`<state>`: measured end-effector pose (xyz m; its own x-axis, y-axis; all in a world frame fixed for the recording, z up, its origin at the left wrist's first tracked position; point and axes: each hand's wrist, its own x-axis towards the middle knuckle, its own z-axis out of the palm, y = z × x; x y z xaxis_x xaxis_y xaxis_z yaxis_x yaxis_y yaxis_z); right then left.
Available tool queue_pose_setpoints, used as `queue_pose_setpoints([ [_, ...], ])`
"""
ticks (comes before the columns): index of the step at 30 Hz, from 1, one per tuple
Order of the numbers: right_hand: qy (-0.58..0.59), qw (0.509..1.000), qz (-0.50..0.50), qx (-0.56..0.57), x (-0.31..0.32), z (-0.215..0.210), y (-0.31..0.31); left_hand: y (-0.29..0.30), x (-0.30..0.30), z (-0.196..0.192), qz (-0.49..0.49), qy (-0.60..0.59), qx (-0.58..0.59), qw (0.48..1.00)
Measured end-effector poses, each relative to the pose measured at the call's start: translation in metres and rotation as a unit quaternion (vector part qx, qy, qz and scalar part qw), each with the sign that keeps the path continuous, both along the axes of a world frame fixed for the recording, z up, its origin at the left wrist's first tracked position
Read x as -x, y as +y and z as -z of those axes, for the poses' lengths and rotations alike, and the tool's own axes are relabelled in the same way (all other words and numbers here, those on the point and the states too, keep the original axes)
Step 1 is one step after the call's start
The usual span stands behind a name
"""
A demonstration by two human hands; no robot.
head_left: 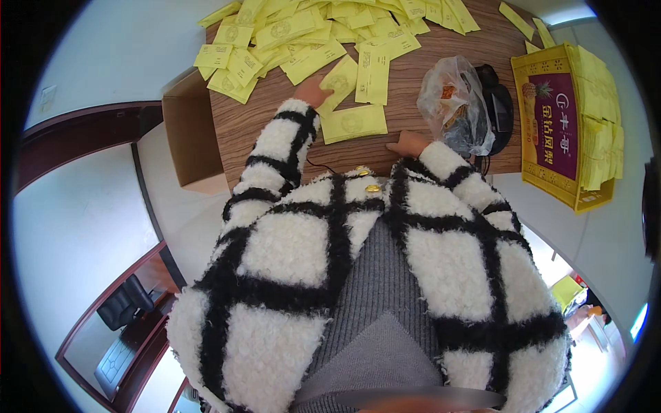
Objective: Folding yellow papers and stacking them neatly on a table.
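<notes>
My left hand (312,92) is at the lower left edge of a slim yellow paper packet (340,82), pinching it; part of its fingers is hidden. Just below and to the right, a second yellow packet (354,124) lies flat, its upper left corner close to the first. Another packet (372,74) lies upright to the right of the held one. My right hand (409,143) rests at the table's near edge, holding nothing, with a finger stretched out to the left. It is a little apart from the flat packet.
A heap of yellow packets (289,31) covers the far side of the wooden table (255,138). To the right are a clear plastic bag (447,96), a black device (498,110) and a yellow crate (551,124) full of packets. A cardboard box (189,131) stands at the left.
</notes>
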<state>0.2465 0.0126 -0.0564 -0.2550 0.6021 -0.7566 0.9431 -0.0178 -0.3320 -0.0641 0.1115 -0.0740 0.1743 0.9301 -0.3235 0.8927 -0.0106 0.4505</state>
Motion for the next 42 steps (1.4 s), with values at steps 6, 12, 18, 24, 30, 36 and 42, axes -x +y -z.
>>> queue_pose_setpoints([
  [6, 0.032, 0.999, -0.031, 0.012, -0.041, 0.007, -0.01, -0.039, -0.012, -0.019, -0.09, -0.111, 0.029, 0.989],
  [12, 0.07, 0.997, -0.04, 0.01, -0.065, 0.015, -0.015, -0.082, -0.023, -0.029, -0.176, -0.253, 0.035, 0.951],
  [18, 0.085, 0.995, -0.053, -0.024, -0.075, 0.021, -0.029, -0.122, -0.037, -0.021, -0.224, -0.341, 0.064, 0.911],
  [24, 0.126, 0.99, -0.05, -0.046, -0.07, 0.017, -0.031, -0.132, -0.033, -0.021, -0.192, -0.351, 0.1, 0.911],
  [30, 0.105, 0.992, -0.06, -0.029, -0.093, 0.031, -0.028, -0.125, -0.071, -0.037, -0.153, -0.337, 0.177, 0.912],
  [36, 0.157, 0.986, -0.046, -0.017, -0.078, 0.022, -0.019, -0.097, -0.059, -0.031, -0.123, -0.224, 0.183, 0.949],
  [42, 0.13, 0.99, -0.049, 0.02, -0.083, 0.023, 0.001, -0.1, -0.107, -0.031, 0.066, 0.027, -0.08, 0.994],
])
